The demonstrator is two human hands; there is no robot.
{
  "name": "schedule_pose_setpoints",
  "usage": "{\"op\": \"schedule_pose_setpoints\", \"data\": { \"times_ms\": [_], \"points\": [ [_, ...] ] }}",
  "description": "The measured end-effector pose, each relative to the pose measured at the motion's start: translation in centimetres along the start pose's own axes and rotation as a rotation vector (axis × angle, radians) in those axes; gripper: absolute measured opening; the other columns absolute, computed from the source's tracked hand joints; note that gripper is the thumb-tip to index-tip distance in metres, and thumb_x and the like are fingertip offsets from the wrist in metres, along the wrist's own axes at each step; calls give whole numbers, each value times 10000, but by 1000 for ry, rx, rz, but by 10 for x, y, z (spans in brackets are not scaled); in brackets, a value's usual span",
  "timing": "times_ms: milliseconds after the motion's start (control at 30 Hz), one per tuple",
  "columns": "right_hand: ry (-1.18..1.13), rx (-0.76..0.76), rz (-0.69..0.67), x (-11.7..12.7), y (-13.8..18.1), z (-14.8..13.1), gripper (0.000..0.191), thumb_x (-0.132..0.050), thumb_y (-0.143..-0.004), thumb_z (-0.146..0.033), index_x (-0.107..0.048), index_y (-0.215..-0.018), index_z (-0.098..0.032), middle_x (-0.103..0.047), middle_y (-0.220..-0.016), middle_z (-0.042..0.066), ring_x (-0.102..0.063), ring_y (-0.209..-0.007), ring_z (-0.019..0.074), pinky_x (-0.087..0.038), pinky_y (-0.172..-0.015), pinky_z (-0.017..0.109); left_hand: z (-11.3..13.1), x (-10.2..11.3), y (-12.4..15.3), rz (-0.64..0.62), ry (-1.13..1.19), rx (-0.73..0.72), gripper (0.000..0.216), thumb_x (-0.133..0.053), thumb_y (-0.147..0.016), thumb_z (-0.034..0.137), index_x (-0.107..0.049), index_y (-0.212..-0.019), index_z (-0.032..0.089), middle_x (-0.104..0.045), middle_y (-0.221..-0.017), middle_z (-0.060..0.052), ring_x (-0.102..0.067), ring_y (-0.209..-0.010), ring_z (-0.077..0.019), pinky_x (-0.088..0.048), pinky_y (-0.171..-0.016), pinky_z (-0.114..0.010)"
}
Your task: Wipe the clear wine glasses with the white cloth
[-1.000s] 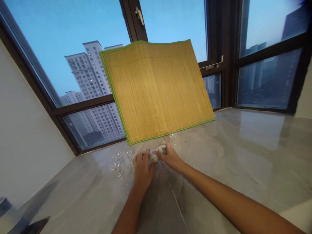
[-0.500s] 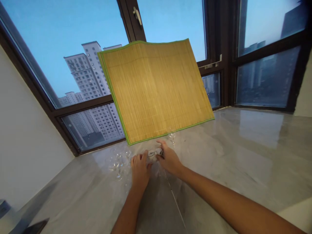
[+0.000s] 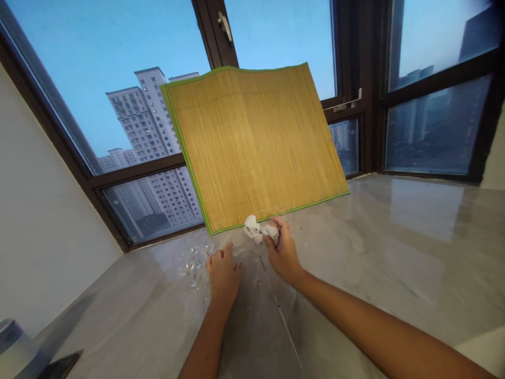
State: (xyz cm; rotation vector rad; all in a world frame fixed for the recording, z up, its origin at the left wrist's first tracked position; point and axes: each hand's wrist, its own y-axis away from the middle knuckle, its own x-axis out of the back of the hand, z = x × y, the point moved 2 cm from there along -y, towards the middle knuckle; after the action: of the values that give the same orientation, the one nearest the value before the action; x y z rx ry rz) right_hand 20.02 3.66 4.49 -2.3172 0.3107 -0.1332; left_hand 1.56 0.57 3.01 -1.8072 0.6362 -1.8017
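My right hand pinches a crumpled white tissue between thumb and fingers, just in front of the mat's lower edge. To its left, my left hand is open above the grey marbled surface, thumb and index finger apart, with nothing visible held. A cluster of clear, glinting pieces lies left of my left hand; whether they are plastic or glass I cannot tell. Something faint and transparent also lies between the hands, too unclear to name.
A folded yellow bamboo mat with green edging leans against the brown-framed window. A dark flat object and a white cylindrical thing are at the lower left. A white wall bounds the left side.
The tissue has left the space between both hands and moved up and right in my right hand, looking looser. My left hand has let go of it and shifted slightly left.
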Motion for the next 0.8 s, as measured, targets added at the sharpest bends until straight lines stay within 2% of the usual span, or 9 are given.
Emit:
{"op": "schedule_pose_setpoints", "data": {
  "times_ms": [67,167,233,333,433,567,667,733,800],
  "points": [
    [55,16,-60,-1,0,0,473,-529,-875,-217,-408,-1333,-234,-596,-1209,95,-589,-1093,235,-466,-950,401,3,-2,1,-32,31,-59,522,-617,-819,241,-503,-1324,183,-595,-1005,-82,-535,-974,-262,-363,-955,-434],
    [155,76,-280,-6,2,-1,545,-535,-828,-146,-428,-1352,-248,-627,-1183,76,-601,-1062,235,-469,-938,399,10,-3,3,-77,106,-168,533,-632,-798,235,-519,-1317,191,-599,-1012,-80,-531,-992,-259,-366,-963,-428],
    [218,99,-363,-8,3,-1,570,-529,-809,-119,-449,-1359,-247,-640,-1150,76,-594,-1055,242,-470,-929,399,14,-3,4,-106,165,-235,539,-636,-787,223,-526,-1314,195,-605,-1019,-79,-530,-1006,-255,-364,-976,-427],
    [255,77,-346,-10,2,3,601,-537,-794,-118,-452,-1376,-243,-633,-1119,86,-571,-1073,252,-473,-919,393,19,-3,5,-119,245,-301,540,-638,-775,204,-529,-1304,199,-616,-1078,-83,-528,-1046,-253,-350,-1011,-438],
    [160,40,-310,-12,-1,9,617,-542,-761,-108,-439,-1358,-226,-602,-1190,91,-544,-1129,241,-451,-969,393,20,-3,4,-97,294,-303,509,-634,-772,195,-543,-1273,215,-620,-1113,-80,-528,-1070,-258,-336,-1034,-457],
    [12,-56,-225,-11,-5,17,510,-475,-771,-97,-451,-1264,-221,-608,-1155,70,-588,-1046,208,-460,-953,384,17,-5,3,-63,382,-242,482,-639,-779,245,-554,-1253,231,-624,-1032,-60,-550,-1016,-255,-385,-980,-451],
    [-7,-98,-126,-8,-7,19,454,-452,-773,-95,-461,-1211,-216,-606,-1130,73,-590,-1033,212,-460,-935,386,11,-7,0,-19,505,-93,500,-635,-796,335,-530,-1272,223,-614,-965,-37,-570,-935,-235,-435,-901,-412],
    [-19,-103,-146,-10,-6,19,464,-460,-760,-90,-459,-1207,-215,-610,-1104,65,-593,-1001,208,-465,-910,376,7,-9,-1,-10,587,26,534,-638,-793,381,-513,-1282,205,-609,-965,-32,-578,-913,-228,-452,-863,-390],
    [-51,-104,-234,-14,-2,19,502,-469,-742,-80,-449,-1224,-216,-619,-1031,40,-601,-921,190,-478,-862,351,4,-9,-1,-15,653,137,575,-645,-784,422,-502,-1289,186,-608,-954,-31,-587,-886,-222,-461,-835,-377]
  ]
}}
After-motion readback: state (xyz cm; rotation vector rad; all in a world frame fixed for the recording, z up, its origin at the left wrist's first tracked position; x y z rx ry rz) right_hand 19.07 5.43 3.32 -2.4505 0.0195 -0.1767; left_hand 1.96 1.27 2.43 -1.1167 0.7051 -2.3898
